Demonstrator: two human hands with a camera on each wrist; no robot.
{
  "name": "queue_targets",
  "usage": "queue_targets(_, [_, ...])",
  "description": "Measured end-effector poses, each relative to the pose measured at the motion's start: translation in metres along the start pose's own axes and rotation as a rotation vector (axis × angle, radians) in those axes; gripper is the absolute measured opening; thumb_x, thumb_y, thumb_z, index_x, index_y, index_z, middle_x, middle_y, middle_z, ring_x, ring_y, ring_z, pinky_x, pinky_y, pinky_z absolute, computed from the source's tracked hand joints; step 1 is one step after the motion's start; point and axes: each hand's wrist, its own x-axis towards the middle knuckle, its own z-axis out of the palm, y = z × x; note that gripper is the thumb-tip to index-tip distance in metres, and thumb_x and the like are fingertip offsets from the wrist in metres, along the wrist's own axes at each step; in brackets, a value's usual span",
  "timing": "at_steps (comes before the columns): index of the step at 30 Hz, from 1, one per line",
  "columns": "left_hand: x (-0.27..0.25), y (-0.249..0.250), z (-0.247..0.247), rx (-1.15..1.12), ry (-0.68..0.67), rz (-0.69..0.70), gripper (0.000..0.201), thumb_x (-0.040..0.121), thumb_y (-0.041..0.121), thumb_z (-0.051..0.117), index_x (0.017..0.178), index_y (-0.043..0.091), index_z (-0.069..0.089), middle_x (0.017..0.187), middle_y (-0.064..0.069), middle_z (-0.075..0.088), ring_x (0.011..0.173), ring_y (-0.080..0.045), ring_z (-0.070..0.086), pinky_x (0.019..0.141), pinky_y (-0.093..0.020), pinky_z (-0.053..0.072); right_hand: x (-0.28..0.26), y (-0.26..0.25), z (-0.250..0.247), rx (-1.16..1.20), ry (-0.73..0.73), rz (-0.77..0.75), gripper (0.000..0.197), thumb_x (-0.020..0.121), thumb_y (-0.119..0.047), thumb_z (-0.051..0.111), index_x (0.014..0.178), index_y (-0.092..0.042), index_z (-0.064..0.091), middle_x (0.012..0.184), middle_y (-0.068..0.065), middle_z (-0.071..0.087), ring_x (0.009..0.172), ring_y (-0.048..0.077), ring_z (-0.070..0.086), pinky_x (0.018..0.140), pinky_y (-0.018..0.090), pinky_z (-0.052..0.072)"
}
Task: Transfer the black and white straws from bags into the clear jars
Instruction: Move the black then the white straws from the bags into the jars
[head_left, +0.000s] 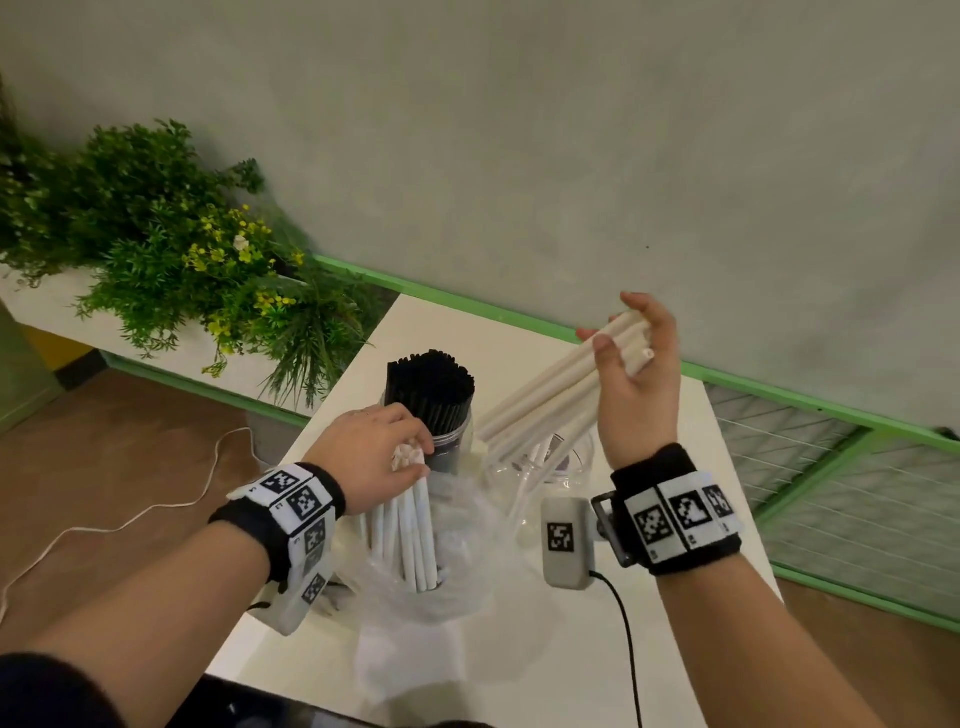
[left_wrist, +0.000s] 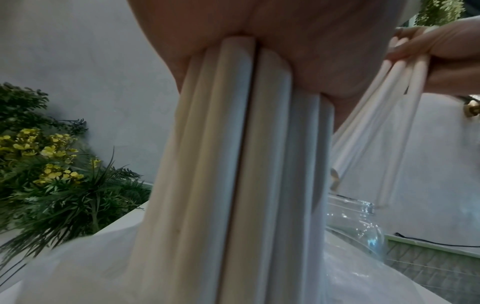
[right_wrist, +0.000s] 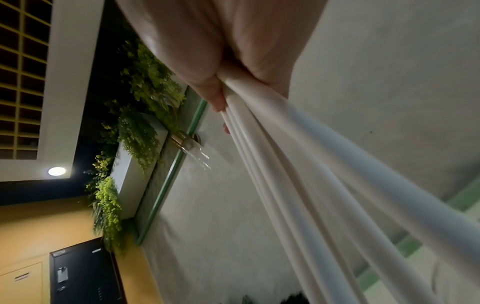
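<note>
On the white table (head_left: 519, 649) my left hand (head_left: 382, 452) grips the tops of several white straws (head_left: 410, 530) that stand in a clear plastic bag (head_left: 447, 582); in the left wrist view these bagged straws (left_wrist: 233, 164) fill the middle. My right hand (head_left: 636, 364) holds another bunch of white straws (head_left: 550, 395) raised and slanted, their lower ends over a clear jar (head_left: 566, 462). The right wrist view shows the held bunch (right_wrist: 298, 164) running down from my palm. Behind my left hand stands a clear jar (head_left: 452, 441) packed with black straws (head_left: 431, 387).
A planter of green plants with yellow flowers (head_left: 171, 244) stands left of the table. A grey wall rises behind a green ledge (head_left: 779, 395). A wire mesh panel (head_left: 857, 499) lies to the right. A white cord (head_left: 130, 519) trails over the brown floor.
</note>
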Motion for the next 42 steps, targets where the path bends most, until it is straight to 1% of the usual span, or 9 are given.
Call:
queue_targets(6, [0.001,0.004,0.001,0.014,-0.006,-0.028,0.044,0.072,0.064,0.032,0.1,0.041,0.058,0.102,0.02,0.052,0.093,-0.007,0.053,0.081,-0.028,0.041,0.017,0.021,-0.016,-0.163,0.185,-0.132,0.053,0.096,-0.005,0.049,0.111,-0.055,0.045,0.122,0.001,0.043,0.101,0.015,0.067,0.095,0.05,0.049])
queue_targets(10, [-0.003,0.004,0.003,0.01,-0.005,-0.035,0.04,0.074,0.062,0.035,0.1,0.042,0.057,0.103,0.019,0.052,0.094,-0.006,0.052,0.084,-0.03,0.042,0.012,0.041,-0.023,-0.193,0.288,-0.142,0.048,0.095,-0.015,0.048,0.113,-0.059,0.042,0.122,-0.006,0.04,0.111,0.027,0.061,0.097,0.049,0.048])
queue_targets(16, [-0.004,0.006,0.002,-0.012,-0.011,-0.053,0.033,0.077,0.058,0.041,0.1,0.041,0.058,0.103,0.02,0.051,0.095,-0.007,0.051,0.086,-0.029,0.039,0.0,0.059,-0.022,-0.172,0.23,-0.131,0.049,0.097,-0.004,0.046,0.115,-0.049,0.041,0.118,-0.011,0.039,0.105,0.02,0.064,0.094,0.034,0.05])
queue_targets(19, [-0.005,0.007,0.002,-0.016,-0.009,-0.056,0.036,0.076,0.06,0.039,0.1,0.041,0.058,0.104,0.02,0.052,0.095,-0.006,0.051,0.087,-0.03,0.04,-0.001,0.077,-0.018,-0.202,0.174,-0.097,0.039,0.096,-0.005,0.048,0.115,-0.039,0.043,0.114,-0.009,0.04,0.108,0.024,0.06,0.088,0.012,0.043])
queue_targets(24, [-0.006,0.009,0.002,-0.014,-0.011,-0.068,0.042,0.073,0.062,0.033,0.1,0.042,0.057,0.104,0.02,0.051,0.095,-0.006,0.05,0.088,-0.031,0.04,0.001,0.104,-0.009,-0.355,0.02,-0.01,0.029,0.095,-0.002,0.052,0.123,-0.008,0.05,0.121,0.006,0.044,0.102,-0.024,0.039,0.079,-0.006,0.029])
queue_targets(26, [-0.006,0.009,0.002,-0.01,-0.012,-0.069,0.043,0.074,0.063,0.032,0.101,0.041,0.058,0.104,0.019,0.052,0.096,-0.006,0.051,0.088,-0.03,0.04,0.003,0.116,-0.007,-0.387,-0.06,0.037,0.031,0.095,-0.002,0.051,0.125,-0.009,0.049,0.122,0.002,0.044,0.102,-0.016,0.048,0.078,-0.006,0.03])
queue_targets(28, [-0.007,0.009,0.002,-0.009,-0.008,-0.067,0.043,0.074,0.063,0.032,0.101,0.041,0.058,0.104,0.019,0.052,0.096,-0.006,0.051,0.087,-0.031,0.04,0.005,0.129,-0.009,-0.419,-0.122,0.117,0.034,0.095,-0.006,0.052,0.127,-0.015,0.047,0.126,0.001,0.047,0.105,0.004,0.052,0.082,0.001,0.032])
queue_targets(34, [-0.007,0.009,0.004,-0.021,0.014,-0.069,0.038,0.075,0.061,0.035,0.099,0.041,0.058,0.103,0.018,0.053,0.094,-0.008,0.053,0.088,-0.033,0.042,0.009,0.158,-0.017,-0.478,-0.157,0.264,0.031,0.092,-0.013,0.06,0.122,-0.016,0.05,0.108,-0.002,0.058,0.101,0.014,0.052,0.094,0.033,0.044])
queue_targets(42, [-0.01,0.01,0.003,-0.011,-0.001,-0.09,0.041,0.074,0.062,0.033,0.101,0.042,0.057,0.105,0.019,0.052,0.096,-0.006,0.051,0.089,-0.03,0.038,0.015,0.167,-0.018,-0.439,-0.136,0.303,0.029,0.092,-0.019,0.062,0.12,-0.019,0.054,0.105,-0.003,0.059,0.091,0.014,0.053,0.081,0.025,0.041])
